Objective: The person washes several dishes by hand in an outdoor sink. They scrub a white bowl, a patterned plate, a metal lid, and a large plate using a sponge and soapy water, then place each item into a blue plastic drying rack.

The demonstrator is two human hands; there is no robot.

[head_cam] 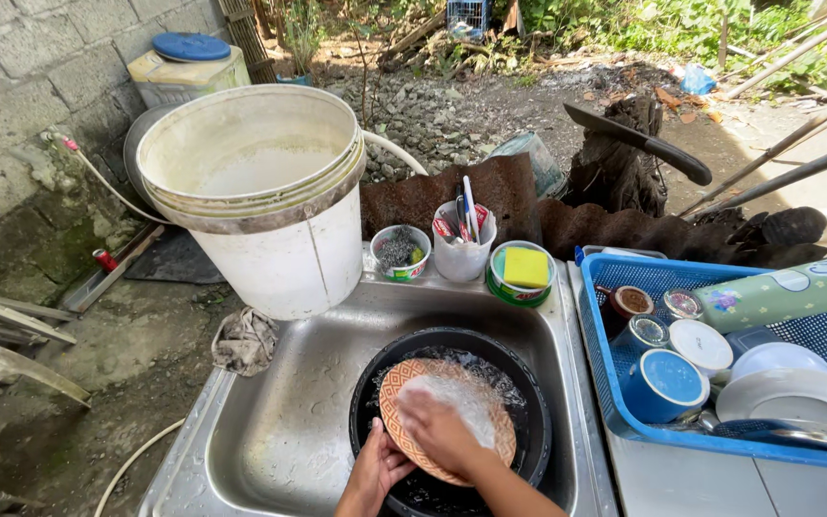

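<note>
An orange patterned plate, covered in soap foam, lies tilted in a black basin of water inside the steel sink. My right hand presses flat on the plate's face, fingers spread over the foam. At the plate's lower left edge, my left hand grips the rim and holds it up. Both forearms enter from the bottom of the view.
A big white bucket of water stands at the sink's left back. Behind the sink sit small cups with a scourer, toothbrushes and a yellow sponge. A blue rack with cups, plates and a green flask stands at the right.
</note>
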